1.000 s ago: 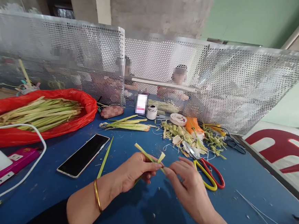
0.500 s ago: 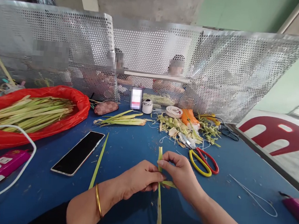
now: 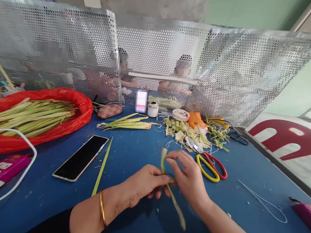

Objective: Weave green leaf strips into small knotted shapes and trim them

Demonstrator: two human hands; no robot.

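Note:
In the head view, my left hand (image 3: pixel 149 182) is closed in a pinch on a folded green leaf strip (image 3: pixel 176 206), at the point where its pieces cross. One pale end of the strip stands up above the thumb; a long tail hangs down toward me. My right hand (image 3: pixel 190 176) is bent against the strip from the right, thumb and forefinger beside the upright end. Its lower fingers are partly hidden behind the strip. A single long leaf strip (image 3: pixel 103 168) lies on the blue table, left of my hands.
Scissors (image 3: pixel 210 167) lie to the right by a heap of leaf scraps (image 3: pixel 183 131). A bundle of leaves (image 3: pixel 128 123) lies behind my hands. On the left are a phone (image 3: pixel 81 157), a red bag (image 3: pixel 82 105) of leaves and a purple power strip (image 3: pixel 4 174). A perforated metal screen (image 3: pixel 161 41) stands behind.
The leaf strip has turned, its lower tail swinging to the right and its upper end tipping slightly left. My right hand's thumb and forefinger have shifted on the upright end; my left hand stays on the crossing.

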